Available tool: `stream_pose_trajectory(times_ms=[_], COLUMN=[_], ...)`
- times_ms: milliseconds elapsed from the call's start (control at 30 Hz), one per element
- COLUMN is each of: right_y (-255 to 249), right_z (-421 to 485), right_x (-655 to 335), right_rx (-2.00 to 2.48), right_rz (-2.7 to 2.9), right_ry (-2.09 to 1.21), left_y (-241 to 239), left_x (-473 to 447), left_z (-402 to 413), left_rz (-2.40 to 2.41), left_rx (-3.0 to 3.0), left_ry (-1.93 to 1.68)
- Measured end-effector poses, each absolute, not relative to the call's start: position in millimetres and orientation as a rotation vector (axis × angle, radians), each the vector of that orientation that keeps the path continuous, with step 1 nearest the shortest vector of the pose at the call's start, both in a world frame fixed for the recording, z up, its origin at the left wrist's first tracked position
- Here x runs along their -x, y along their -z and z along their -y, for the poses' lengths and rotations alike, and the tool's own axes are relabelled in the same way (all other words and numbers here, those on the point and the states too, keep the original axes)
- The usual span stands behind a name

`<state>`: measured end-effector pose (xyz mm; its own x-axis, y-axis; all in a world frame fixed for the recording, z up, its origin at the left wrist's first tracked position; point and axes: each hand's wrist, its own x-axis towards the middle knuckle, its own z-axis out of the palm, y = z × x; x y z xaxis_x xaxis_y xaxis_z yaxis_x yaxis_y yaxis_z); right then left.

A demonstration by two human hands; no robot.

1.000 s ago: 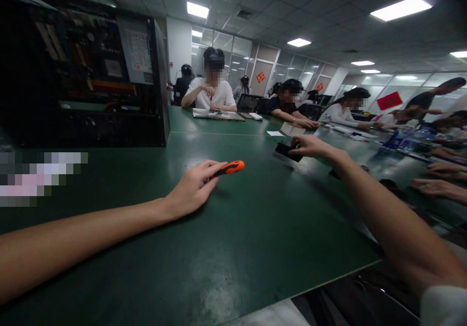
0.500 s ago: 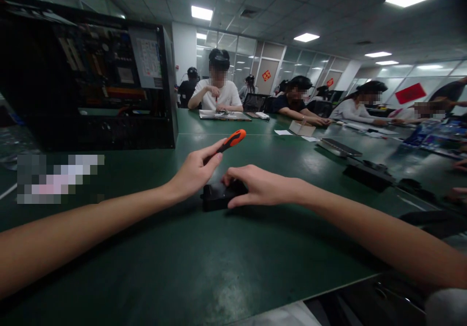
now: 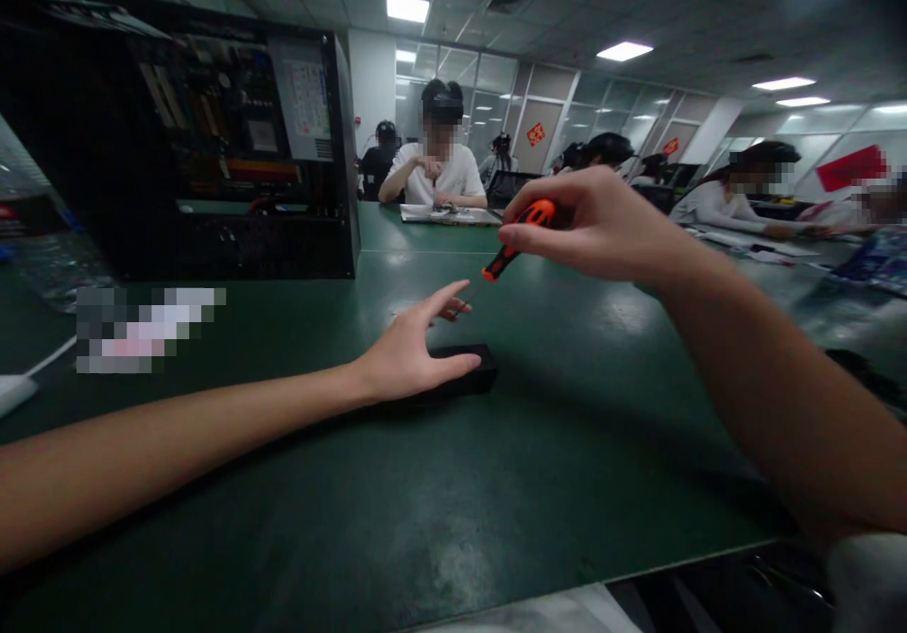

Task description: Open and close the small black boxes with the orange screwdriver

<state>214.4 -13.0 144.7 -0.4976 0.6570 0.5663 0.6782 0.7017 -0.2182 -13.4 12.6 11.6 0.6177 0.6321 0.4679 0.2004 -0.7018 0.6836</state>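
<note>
My right hand [image 3: 602, 227] is raised above the green table [image 3: 496, 482] and closed round an orange-and-black screwdriver [image 3: 517, 234], tip pointing down and left. My left hand [image 3: 415, 354] rests on a flat black box [image 3: 471, 368] in the middle of the table, thumb on its top, fingers spread and stretched forward. The screwdriver's tip hangs just above and beyond the left fingertips. Part of the box is hidden under the left palm.
An open black computer case [image 3: 213, 142] with its boards showing stands at the back left. A white cable end [image 3: 14, 392] lies at the left edge. Several people sit along the far and right sides of the table with papers [image 3: 450, 217] and devices.
The screwdriver passed from my left hand to my right hand, which rose with it. My left hand came down onto the black box that my right hand had set there.
</note>
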Motion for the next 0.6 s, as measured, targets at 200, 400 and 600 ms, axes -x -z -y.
stream_pose_trajectory(times_ms=[200, 400, 600], right_y=[-169.0, -160.0, -152.2], right_z=[41.5, 36.3, 19.6], right_x=[-219.3, -218.7, -219.5], right_rx=[1.015, 0.951, 1.039], right_rz=[2.429, 2.496, 2.510], right_ry=[0.260, 0.219, 0.016], left_y=[-6.3, -15.2, -9.2], left_x=[15.4, 15.8, 14.9], left_z=[-14.4, -7.6, -3.1], left_rz=[-0.713, -0.717, -0.778], left_rx=[-2.171, -2.167, -2.134], left_ry=[-0.698, -0.583, -0.631])
